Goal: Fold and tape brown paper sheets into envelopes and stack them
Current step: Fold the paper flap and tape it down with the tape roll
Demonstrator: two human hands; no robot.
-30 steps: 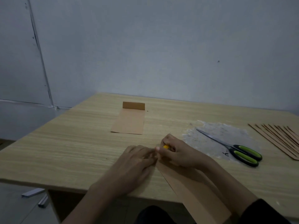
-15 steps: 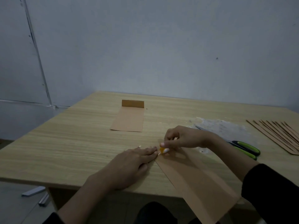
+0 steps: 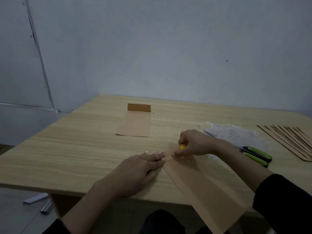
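A folded brown paper sheet (image 3: 206, 186) lies slanted across the near edge of the wooden table (image 3: 76, 149), its lower end hanging over the edge. My left hand (image 3: 135, 174) rests flat on the table, fingertips touching the sheet's far left corner. My right hand (image 3: 194, 143) grips a small yellow object (image 3: 182, 146) at that same far end, thumb pressing on the paper. A finished brown envelope (image 3: 135, 123) with its flap standing up lies farther back on the table.
Green-handled scissors (image 3: 249, 152) lie right of my right hand on a crumpled clear plastic patch (image 3: 236, 132). A fanned stack of brown paper sheets (image 3: 290, 141) sits at the far right. Metal strips (image 3: 37, 200) lie on the floor at left.
My right hand has lifted off the sheet's end and turned, wrist swinging right, still holding the yellow object. The left hand has stayed flat. More of the sheet shows now.
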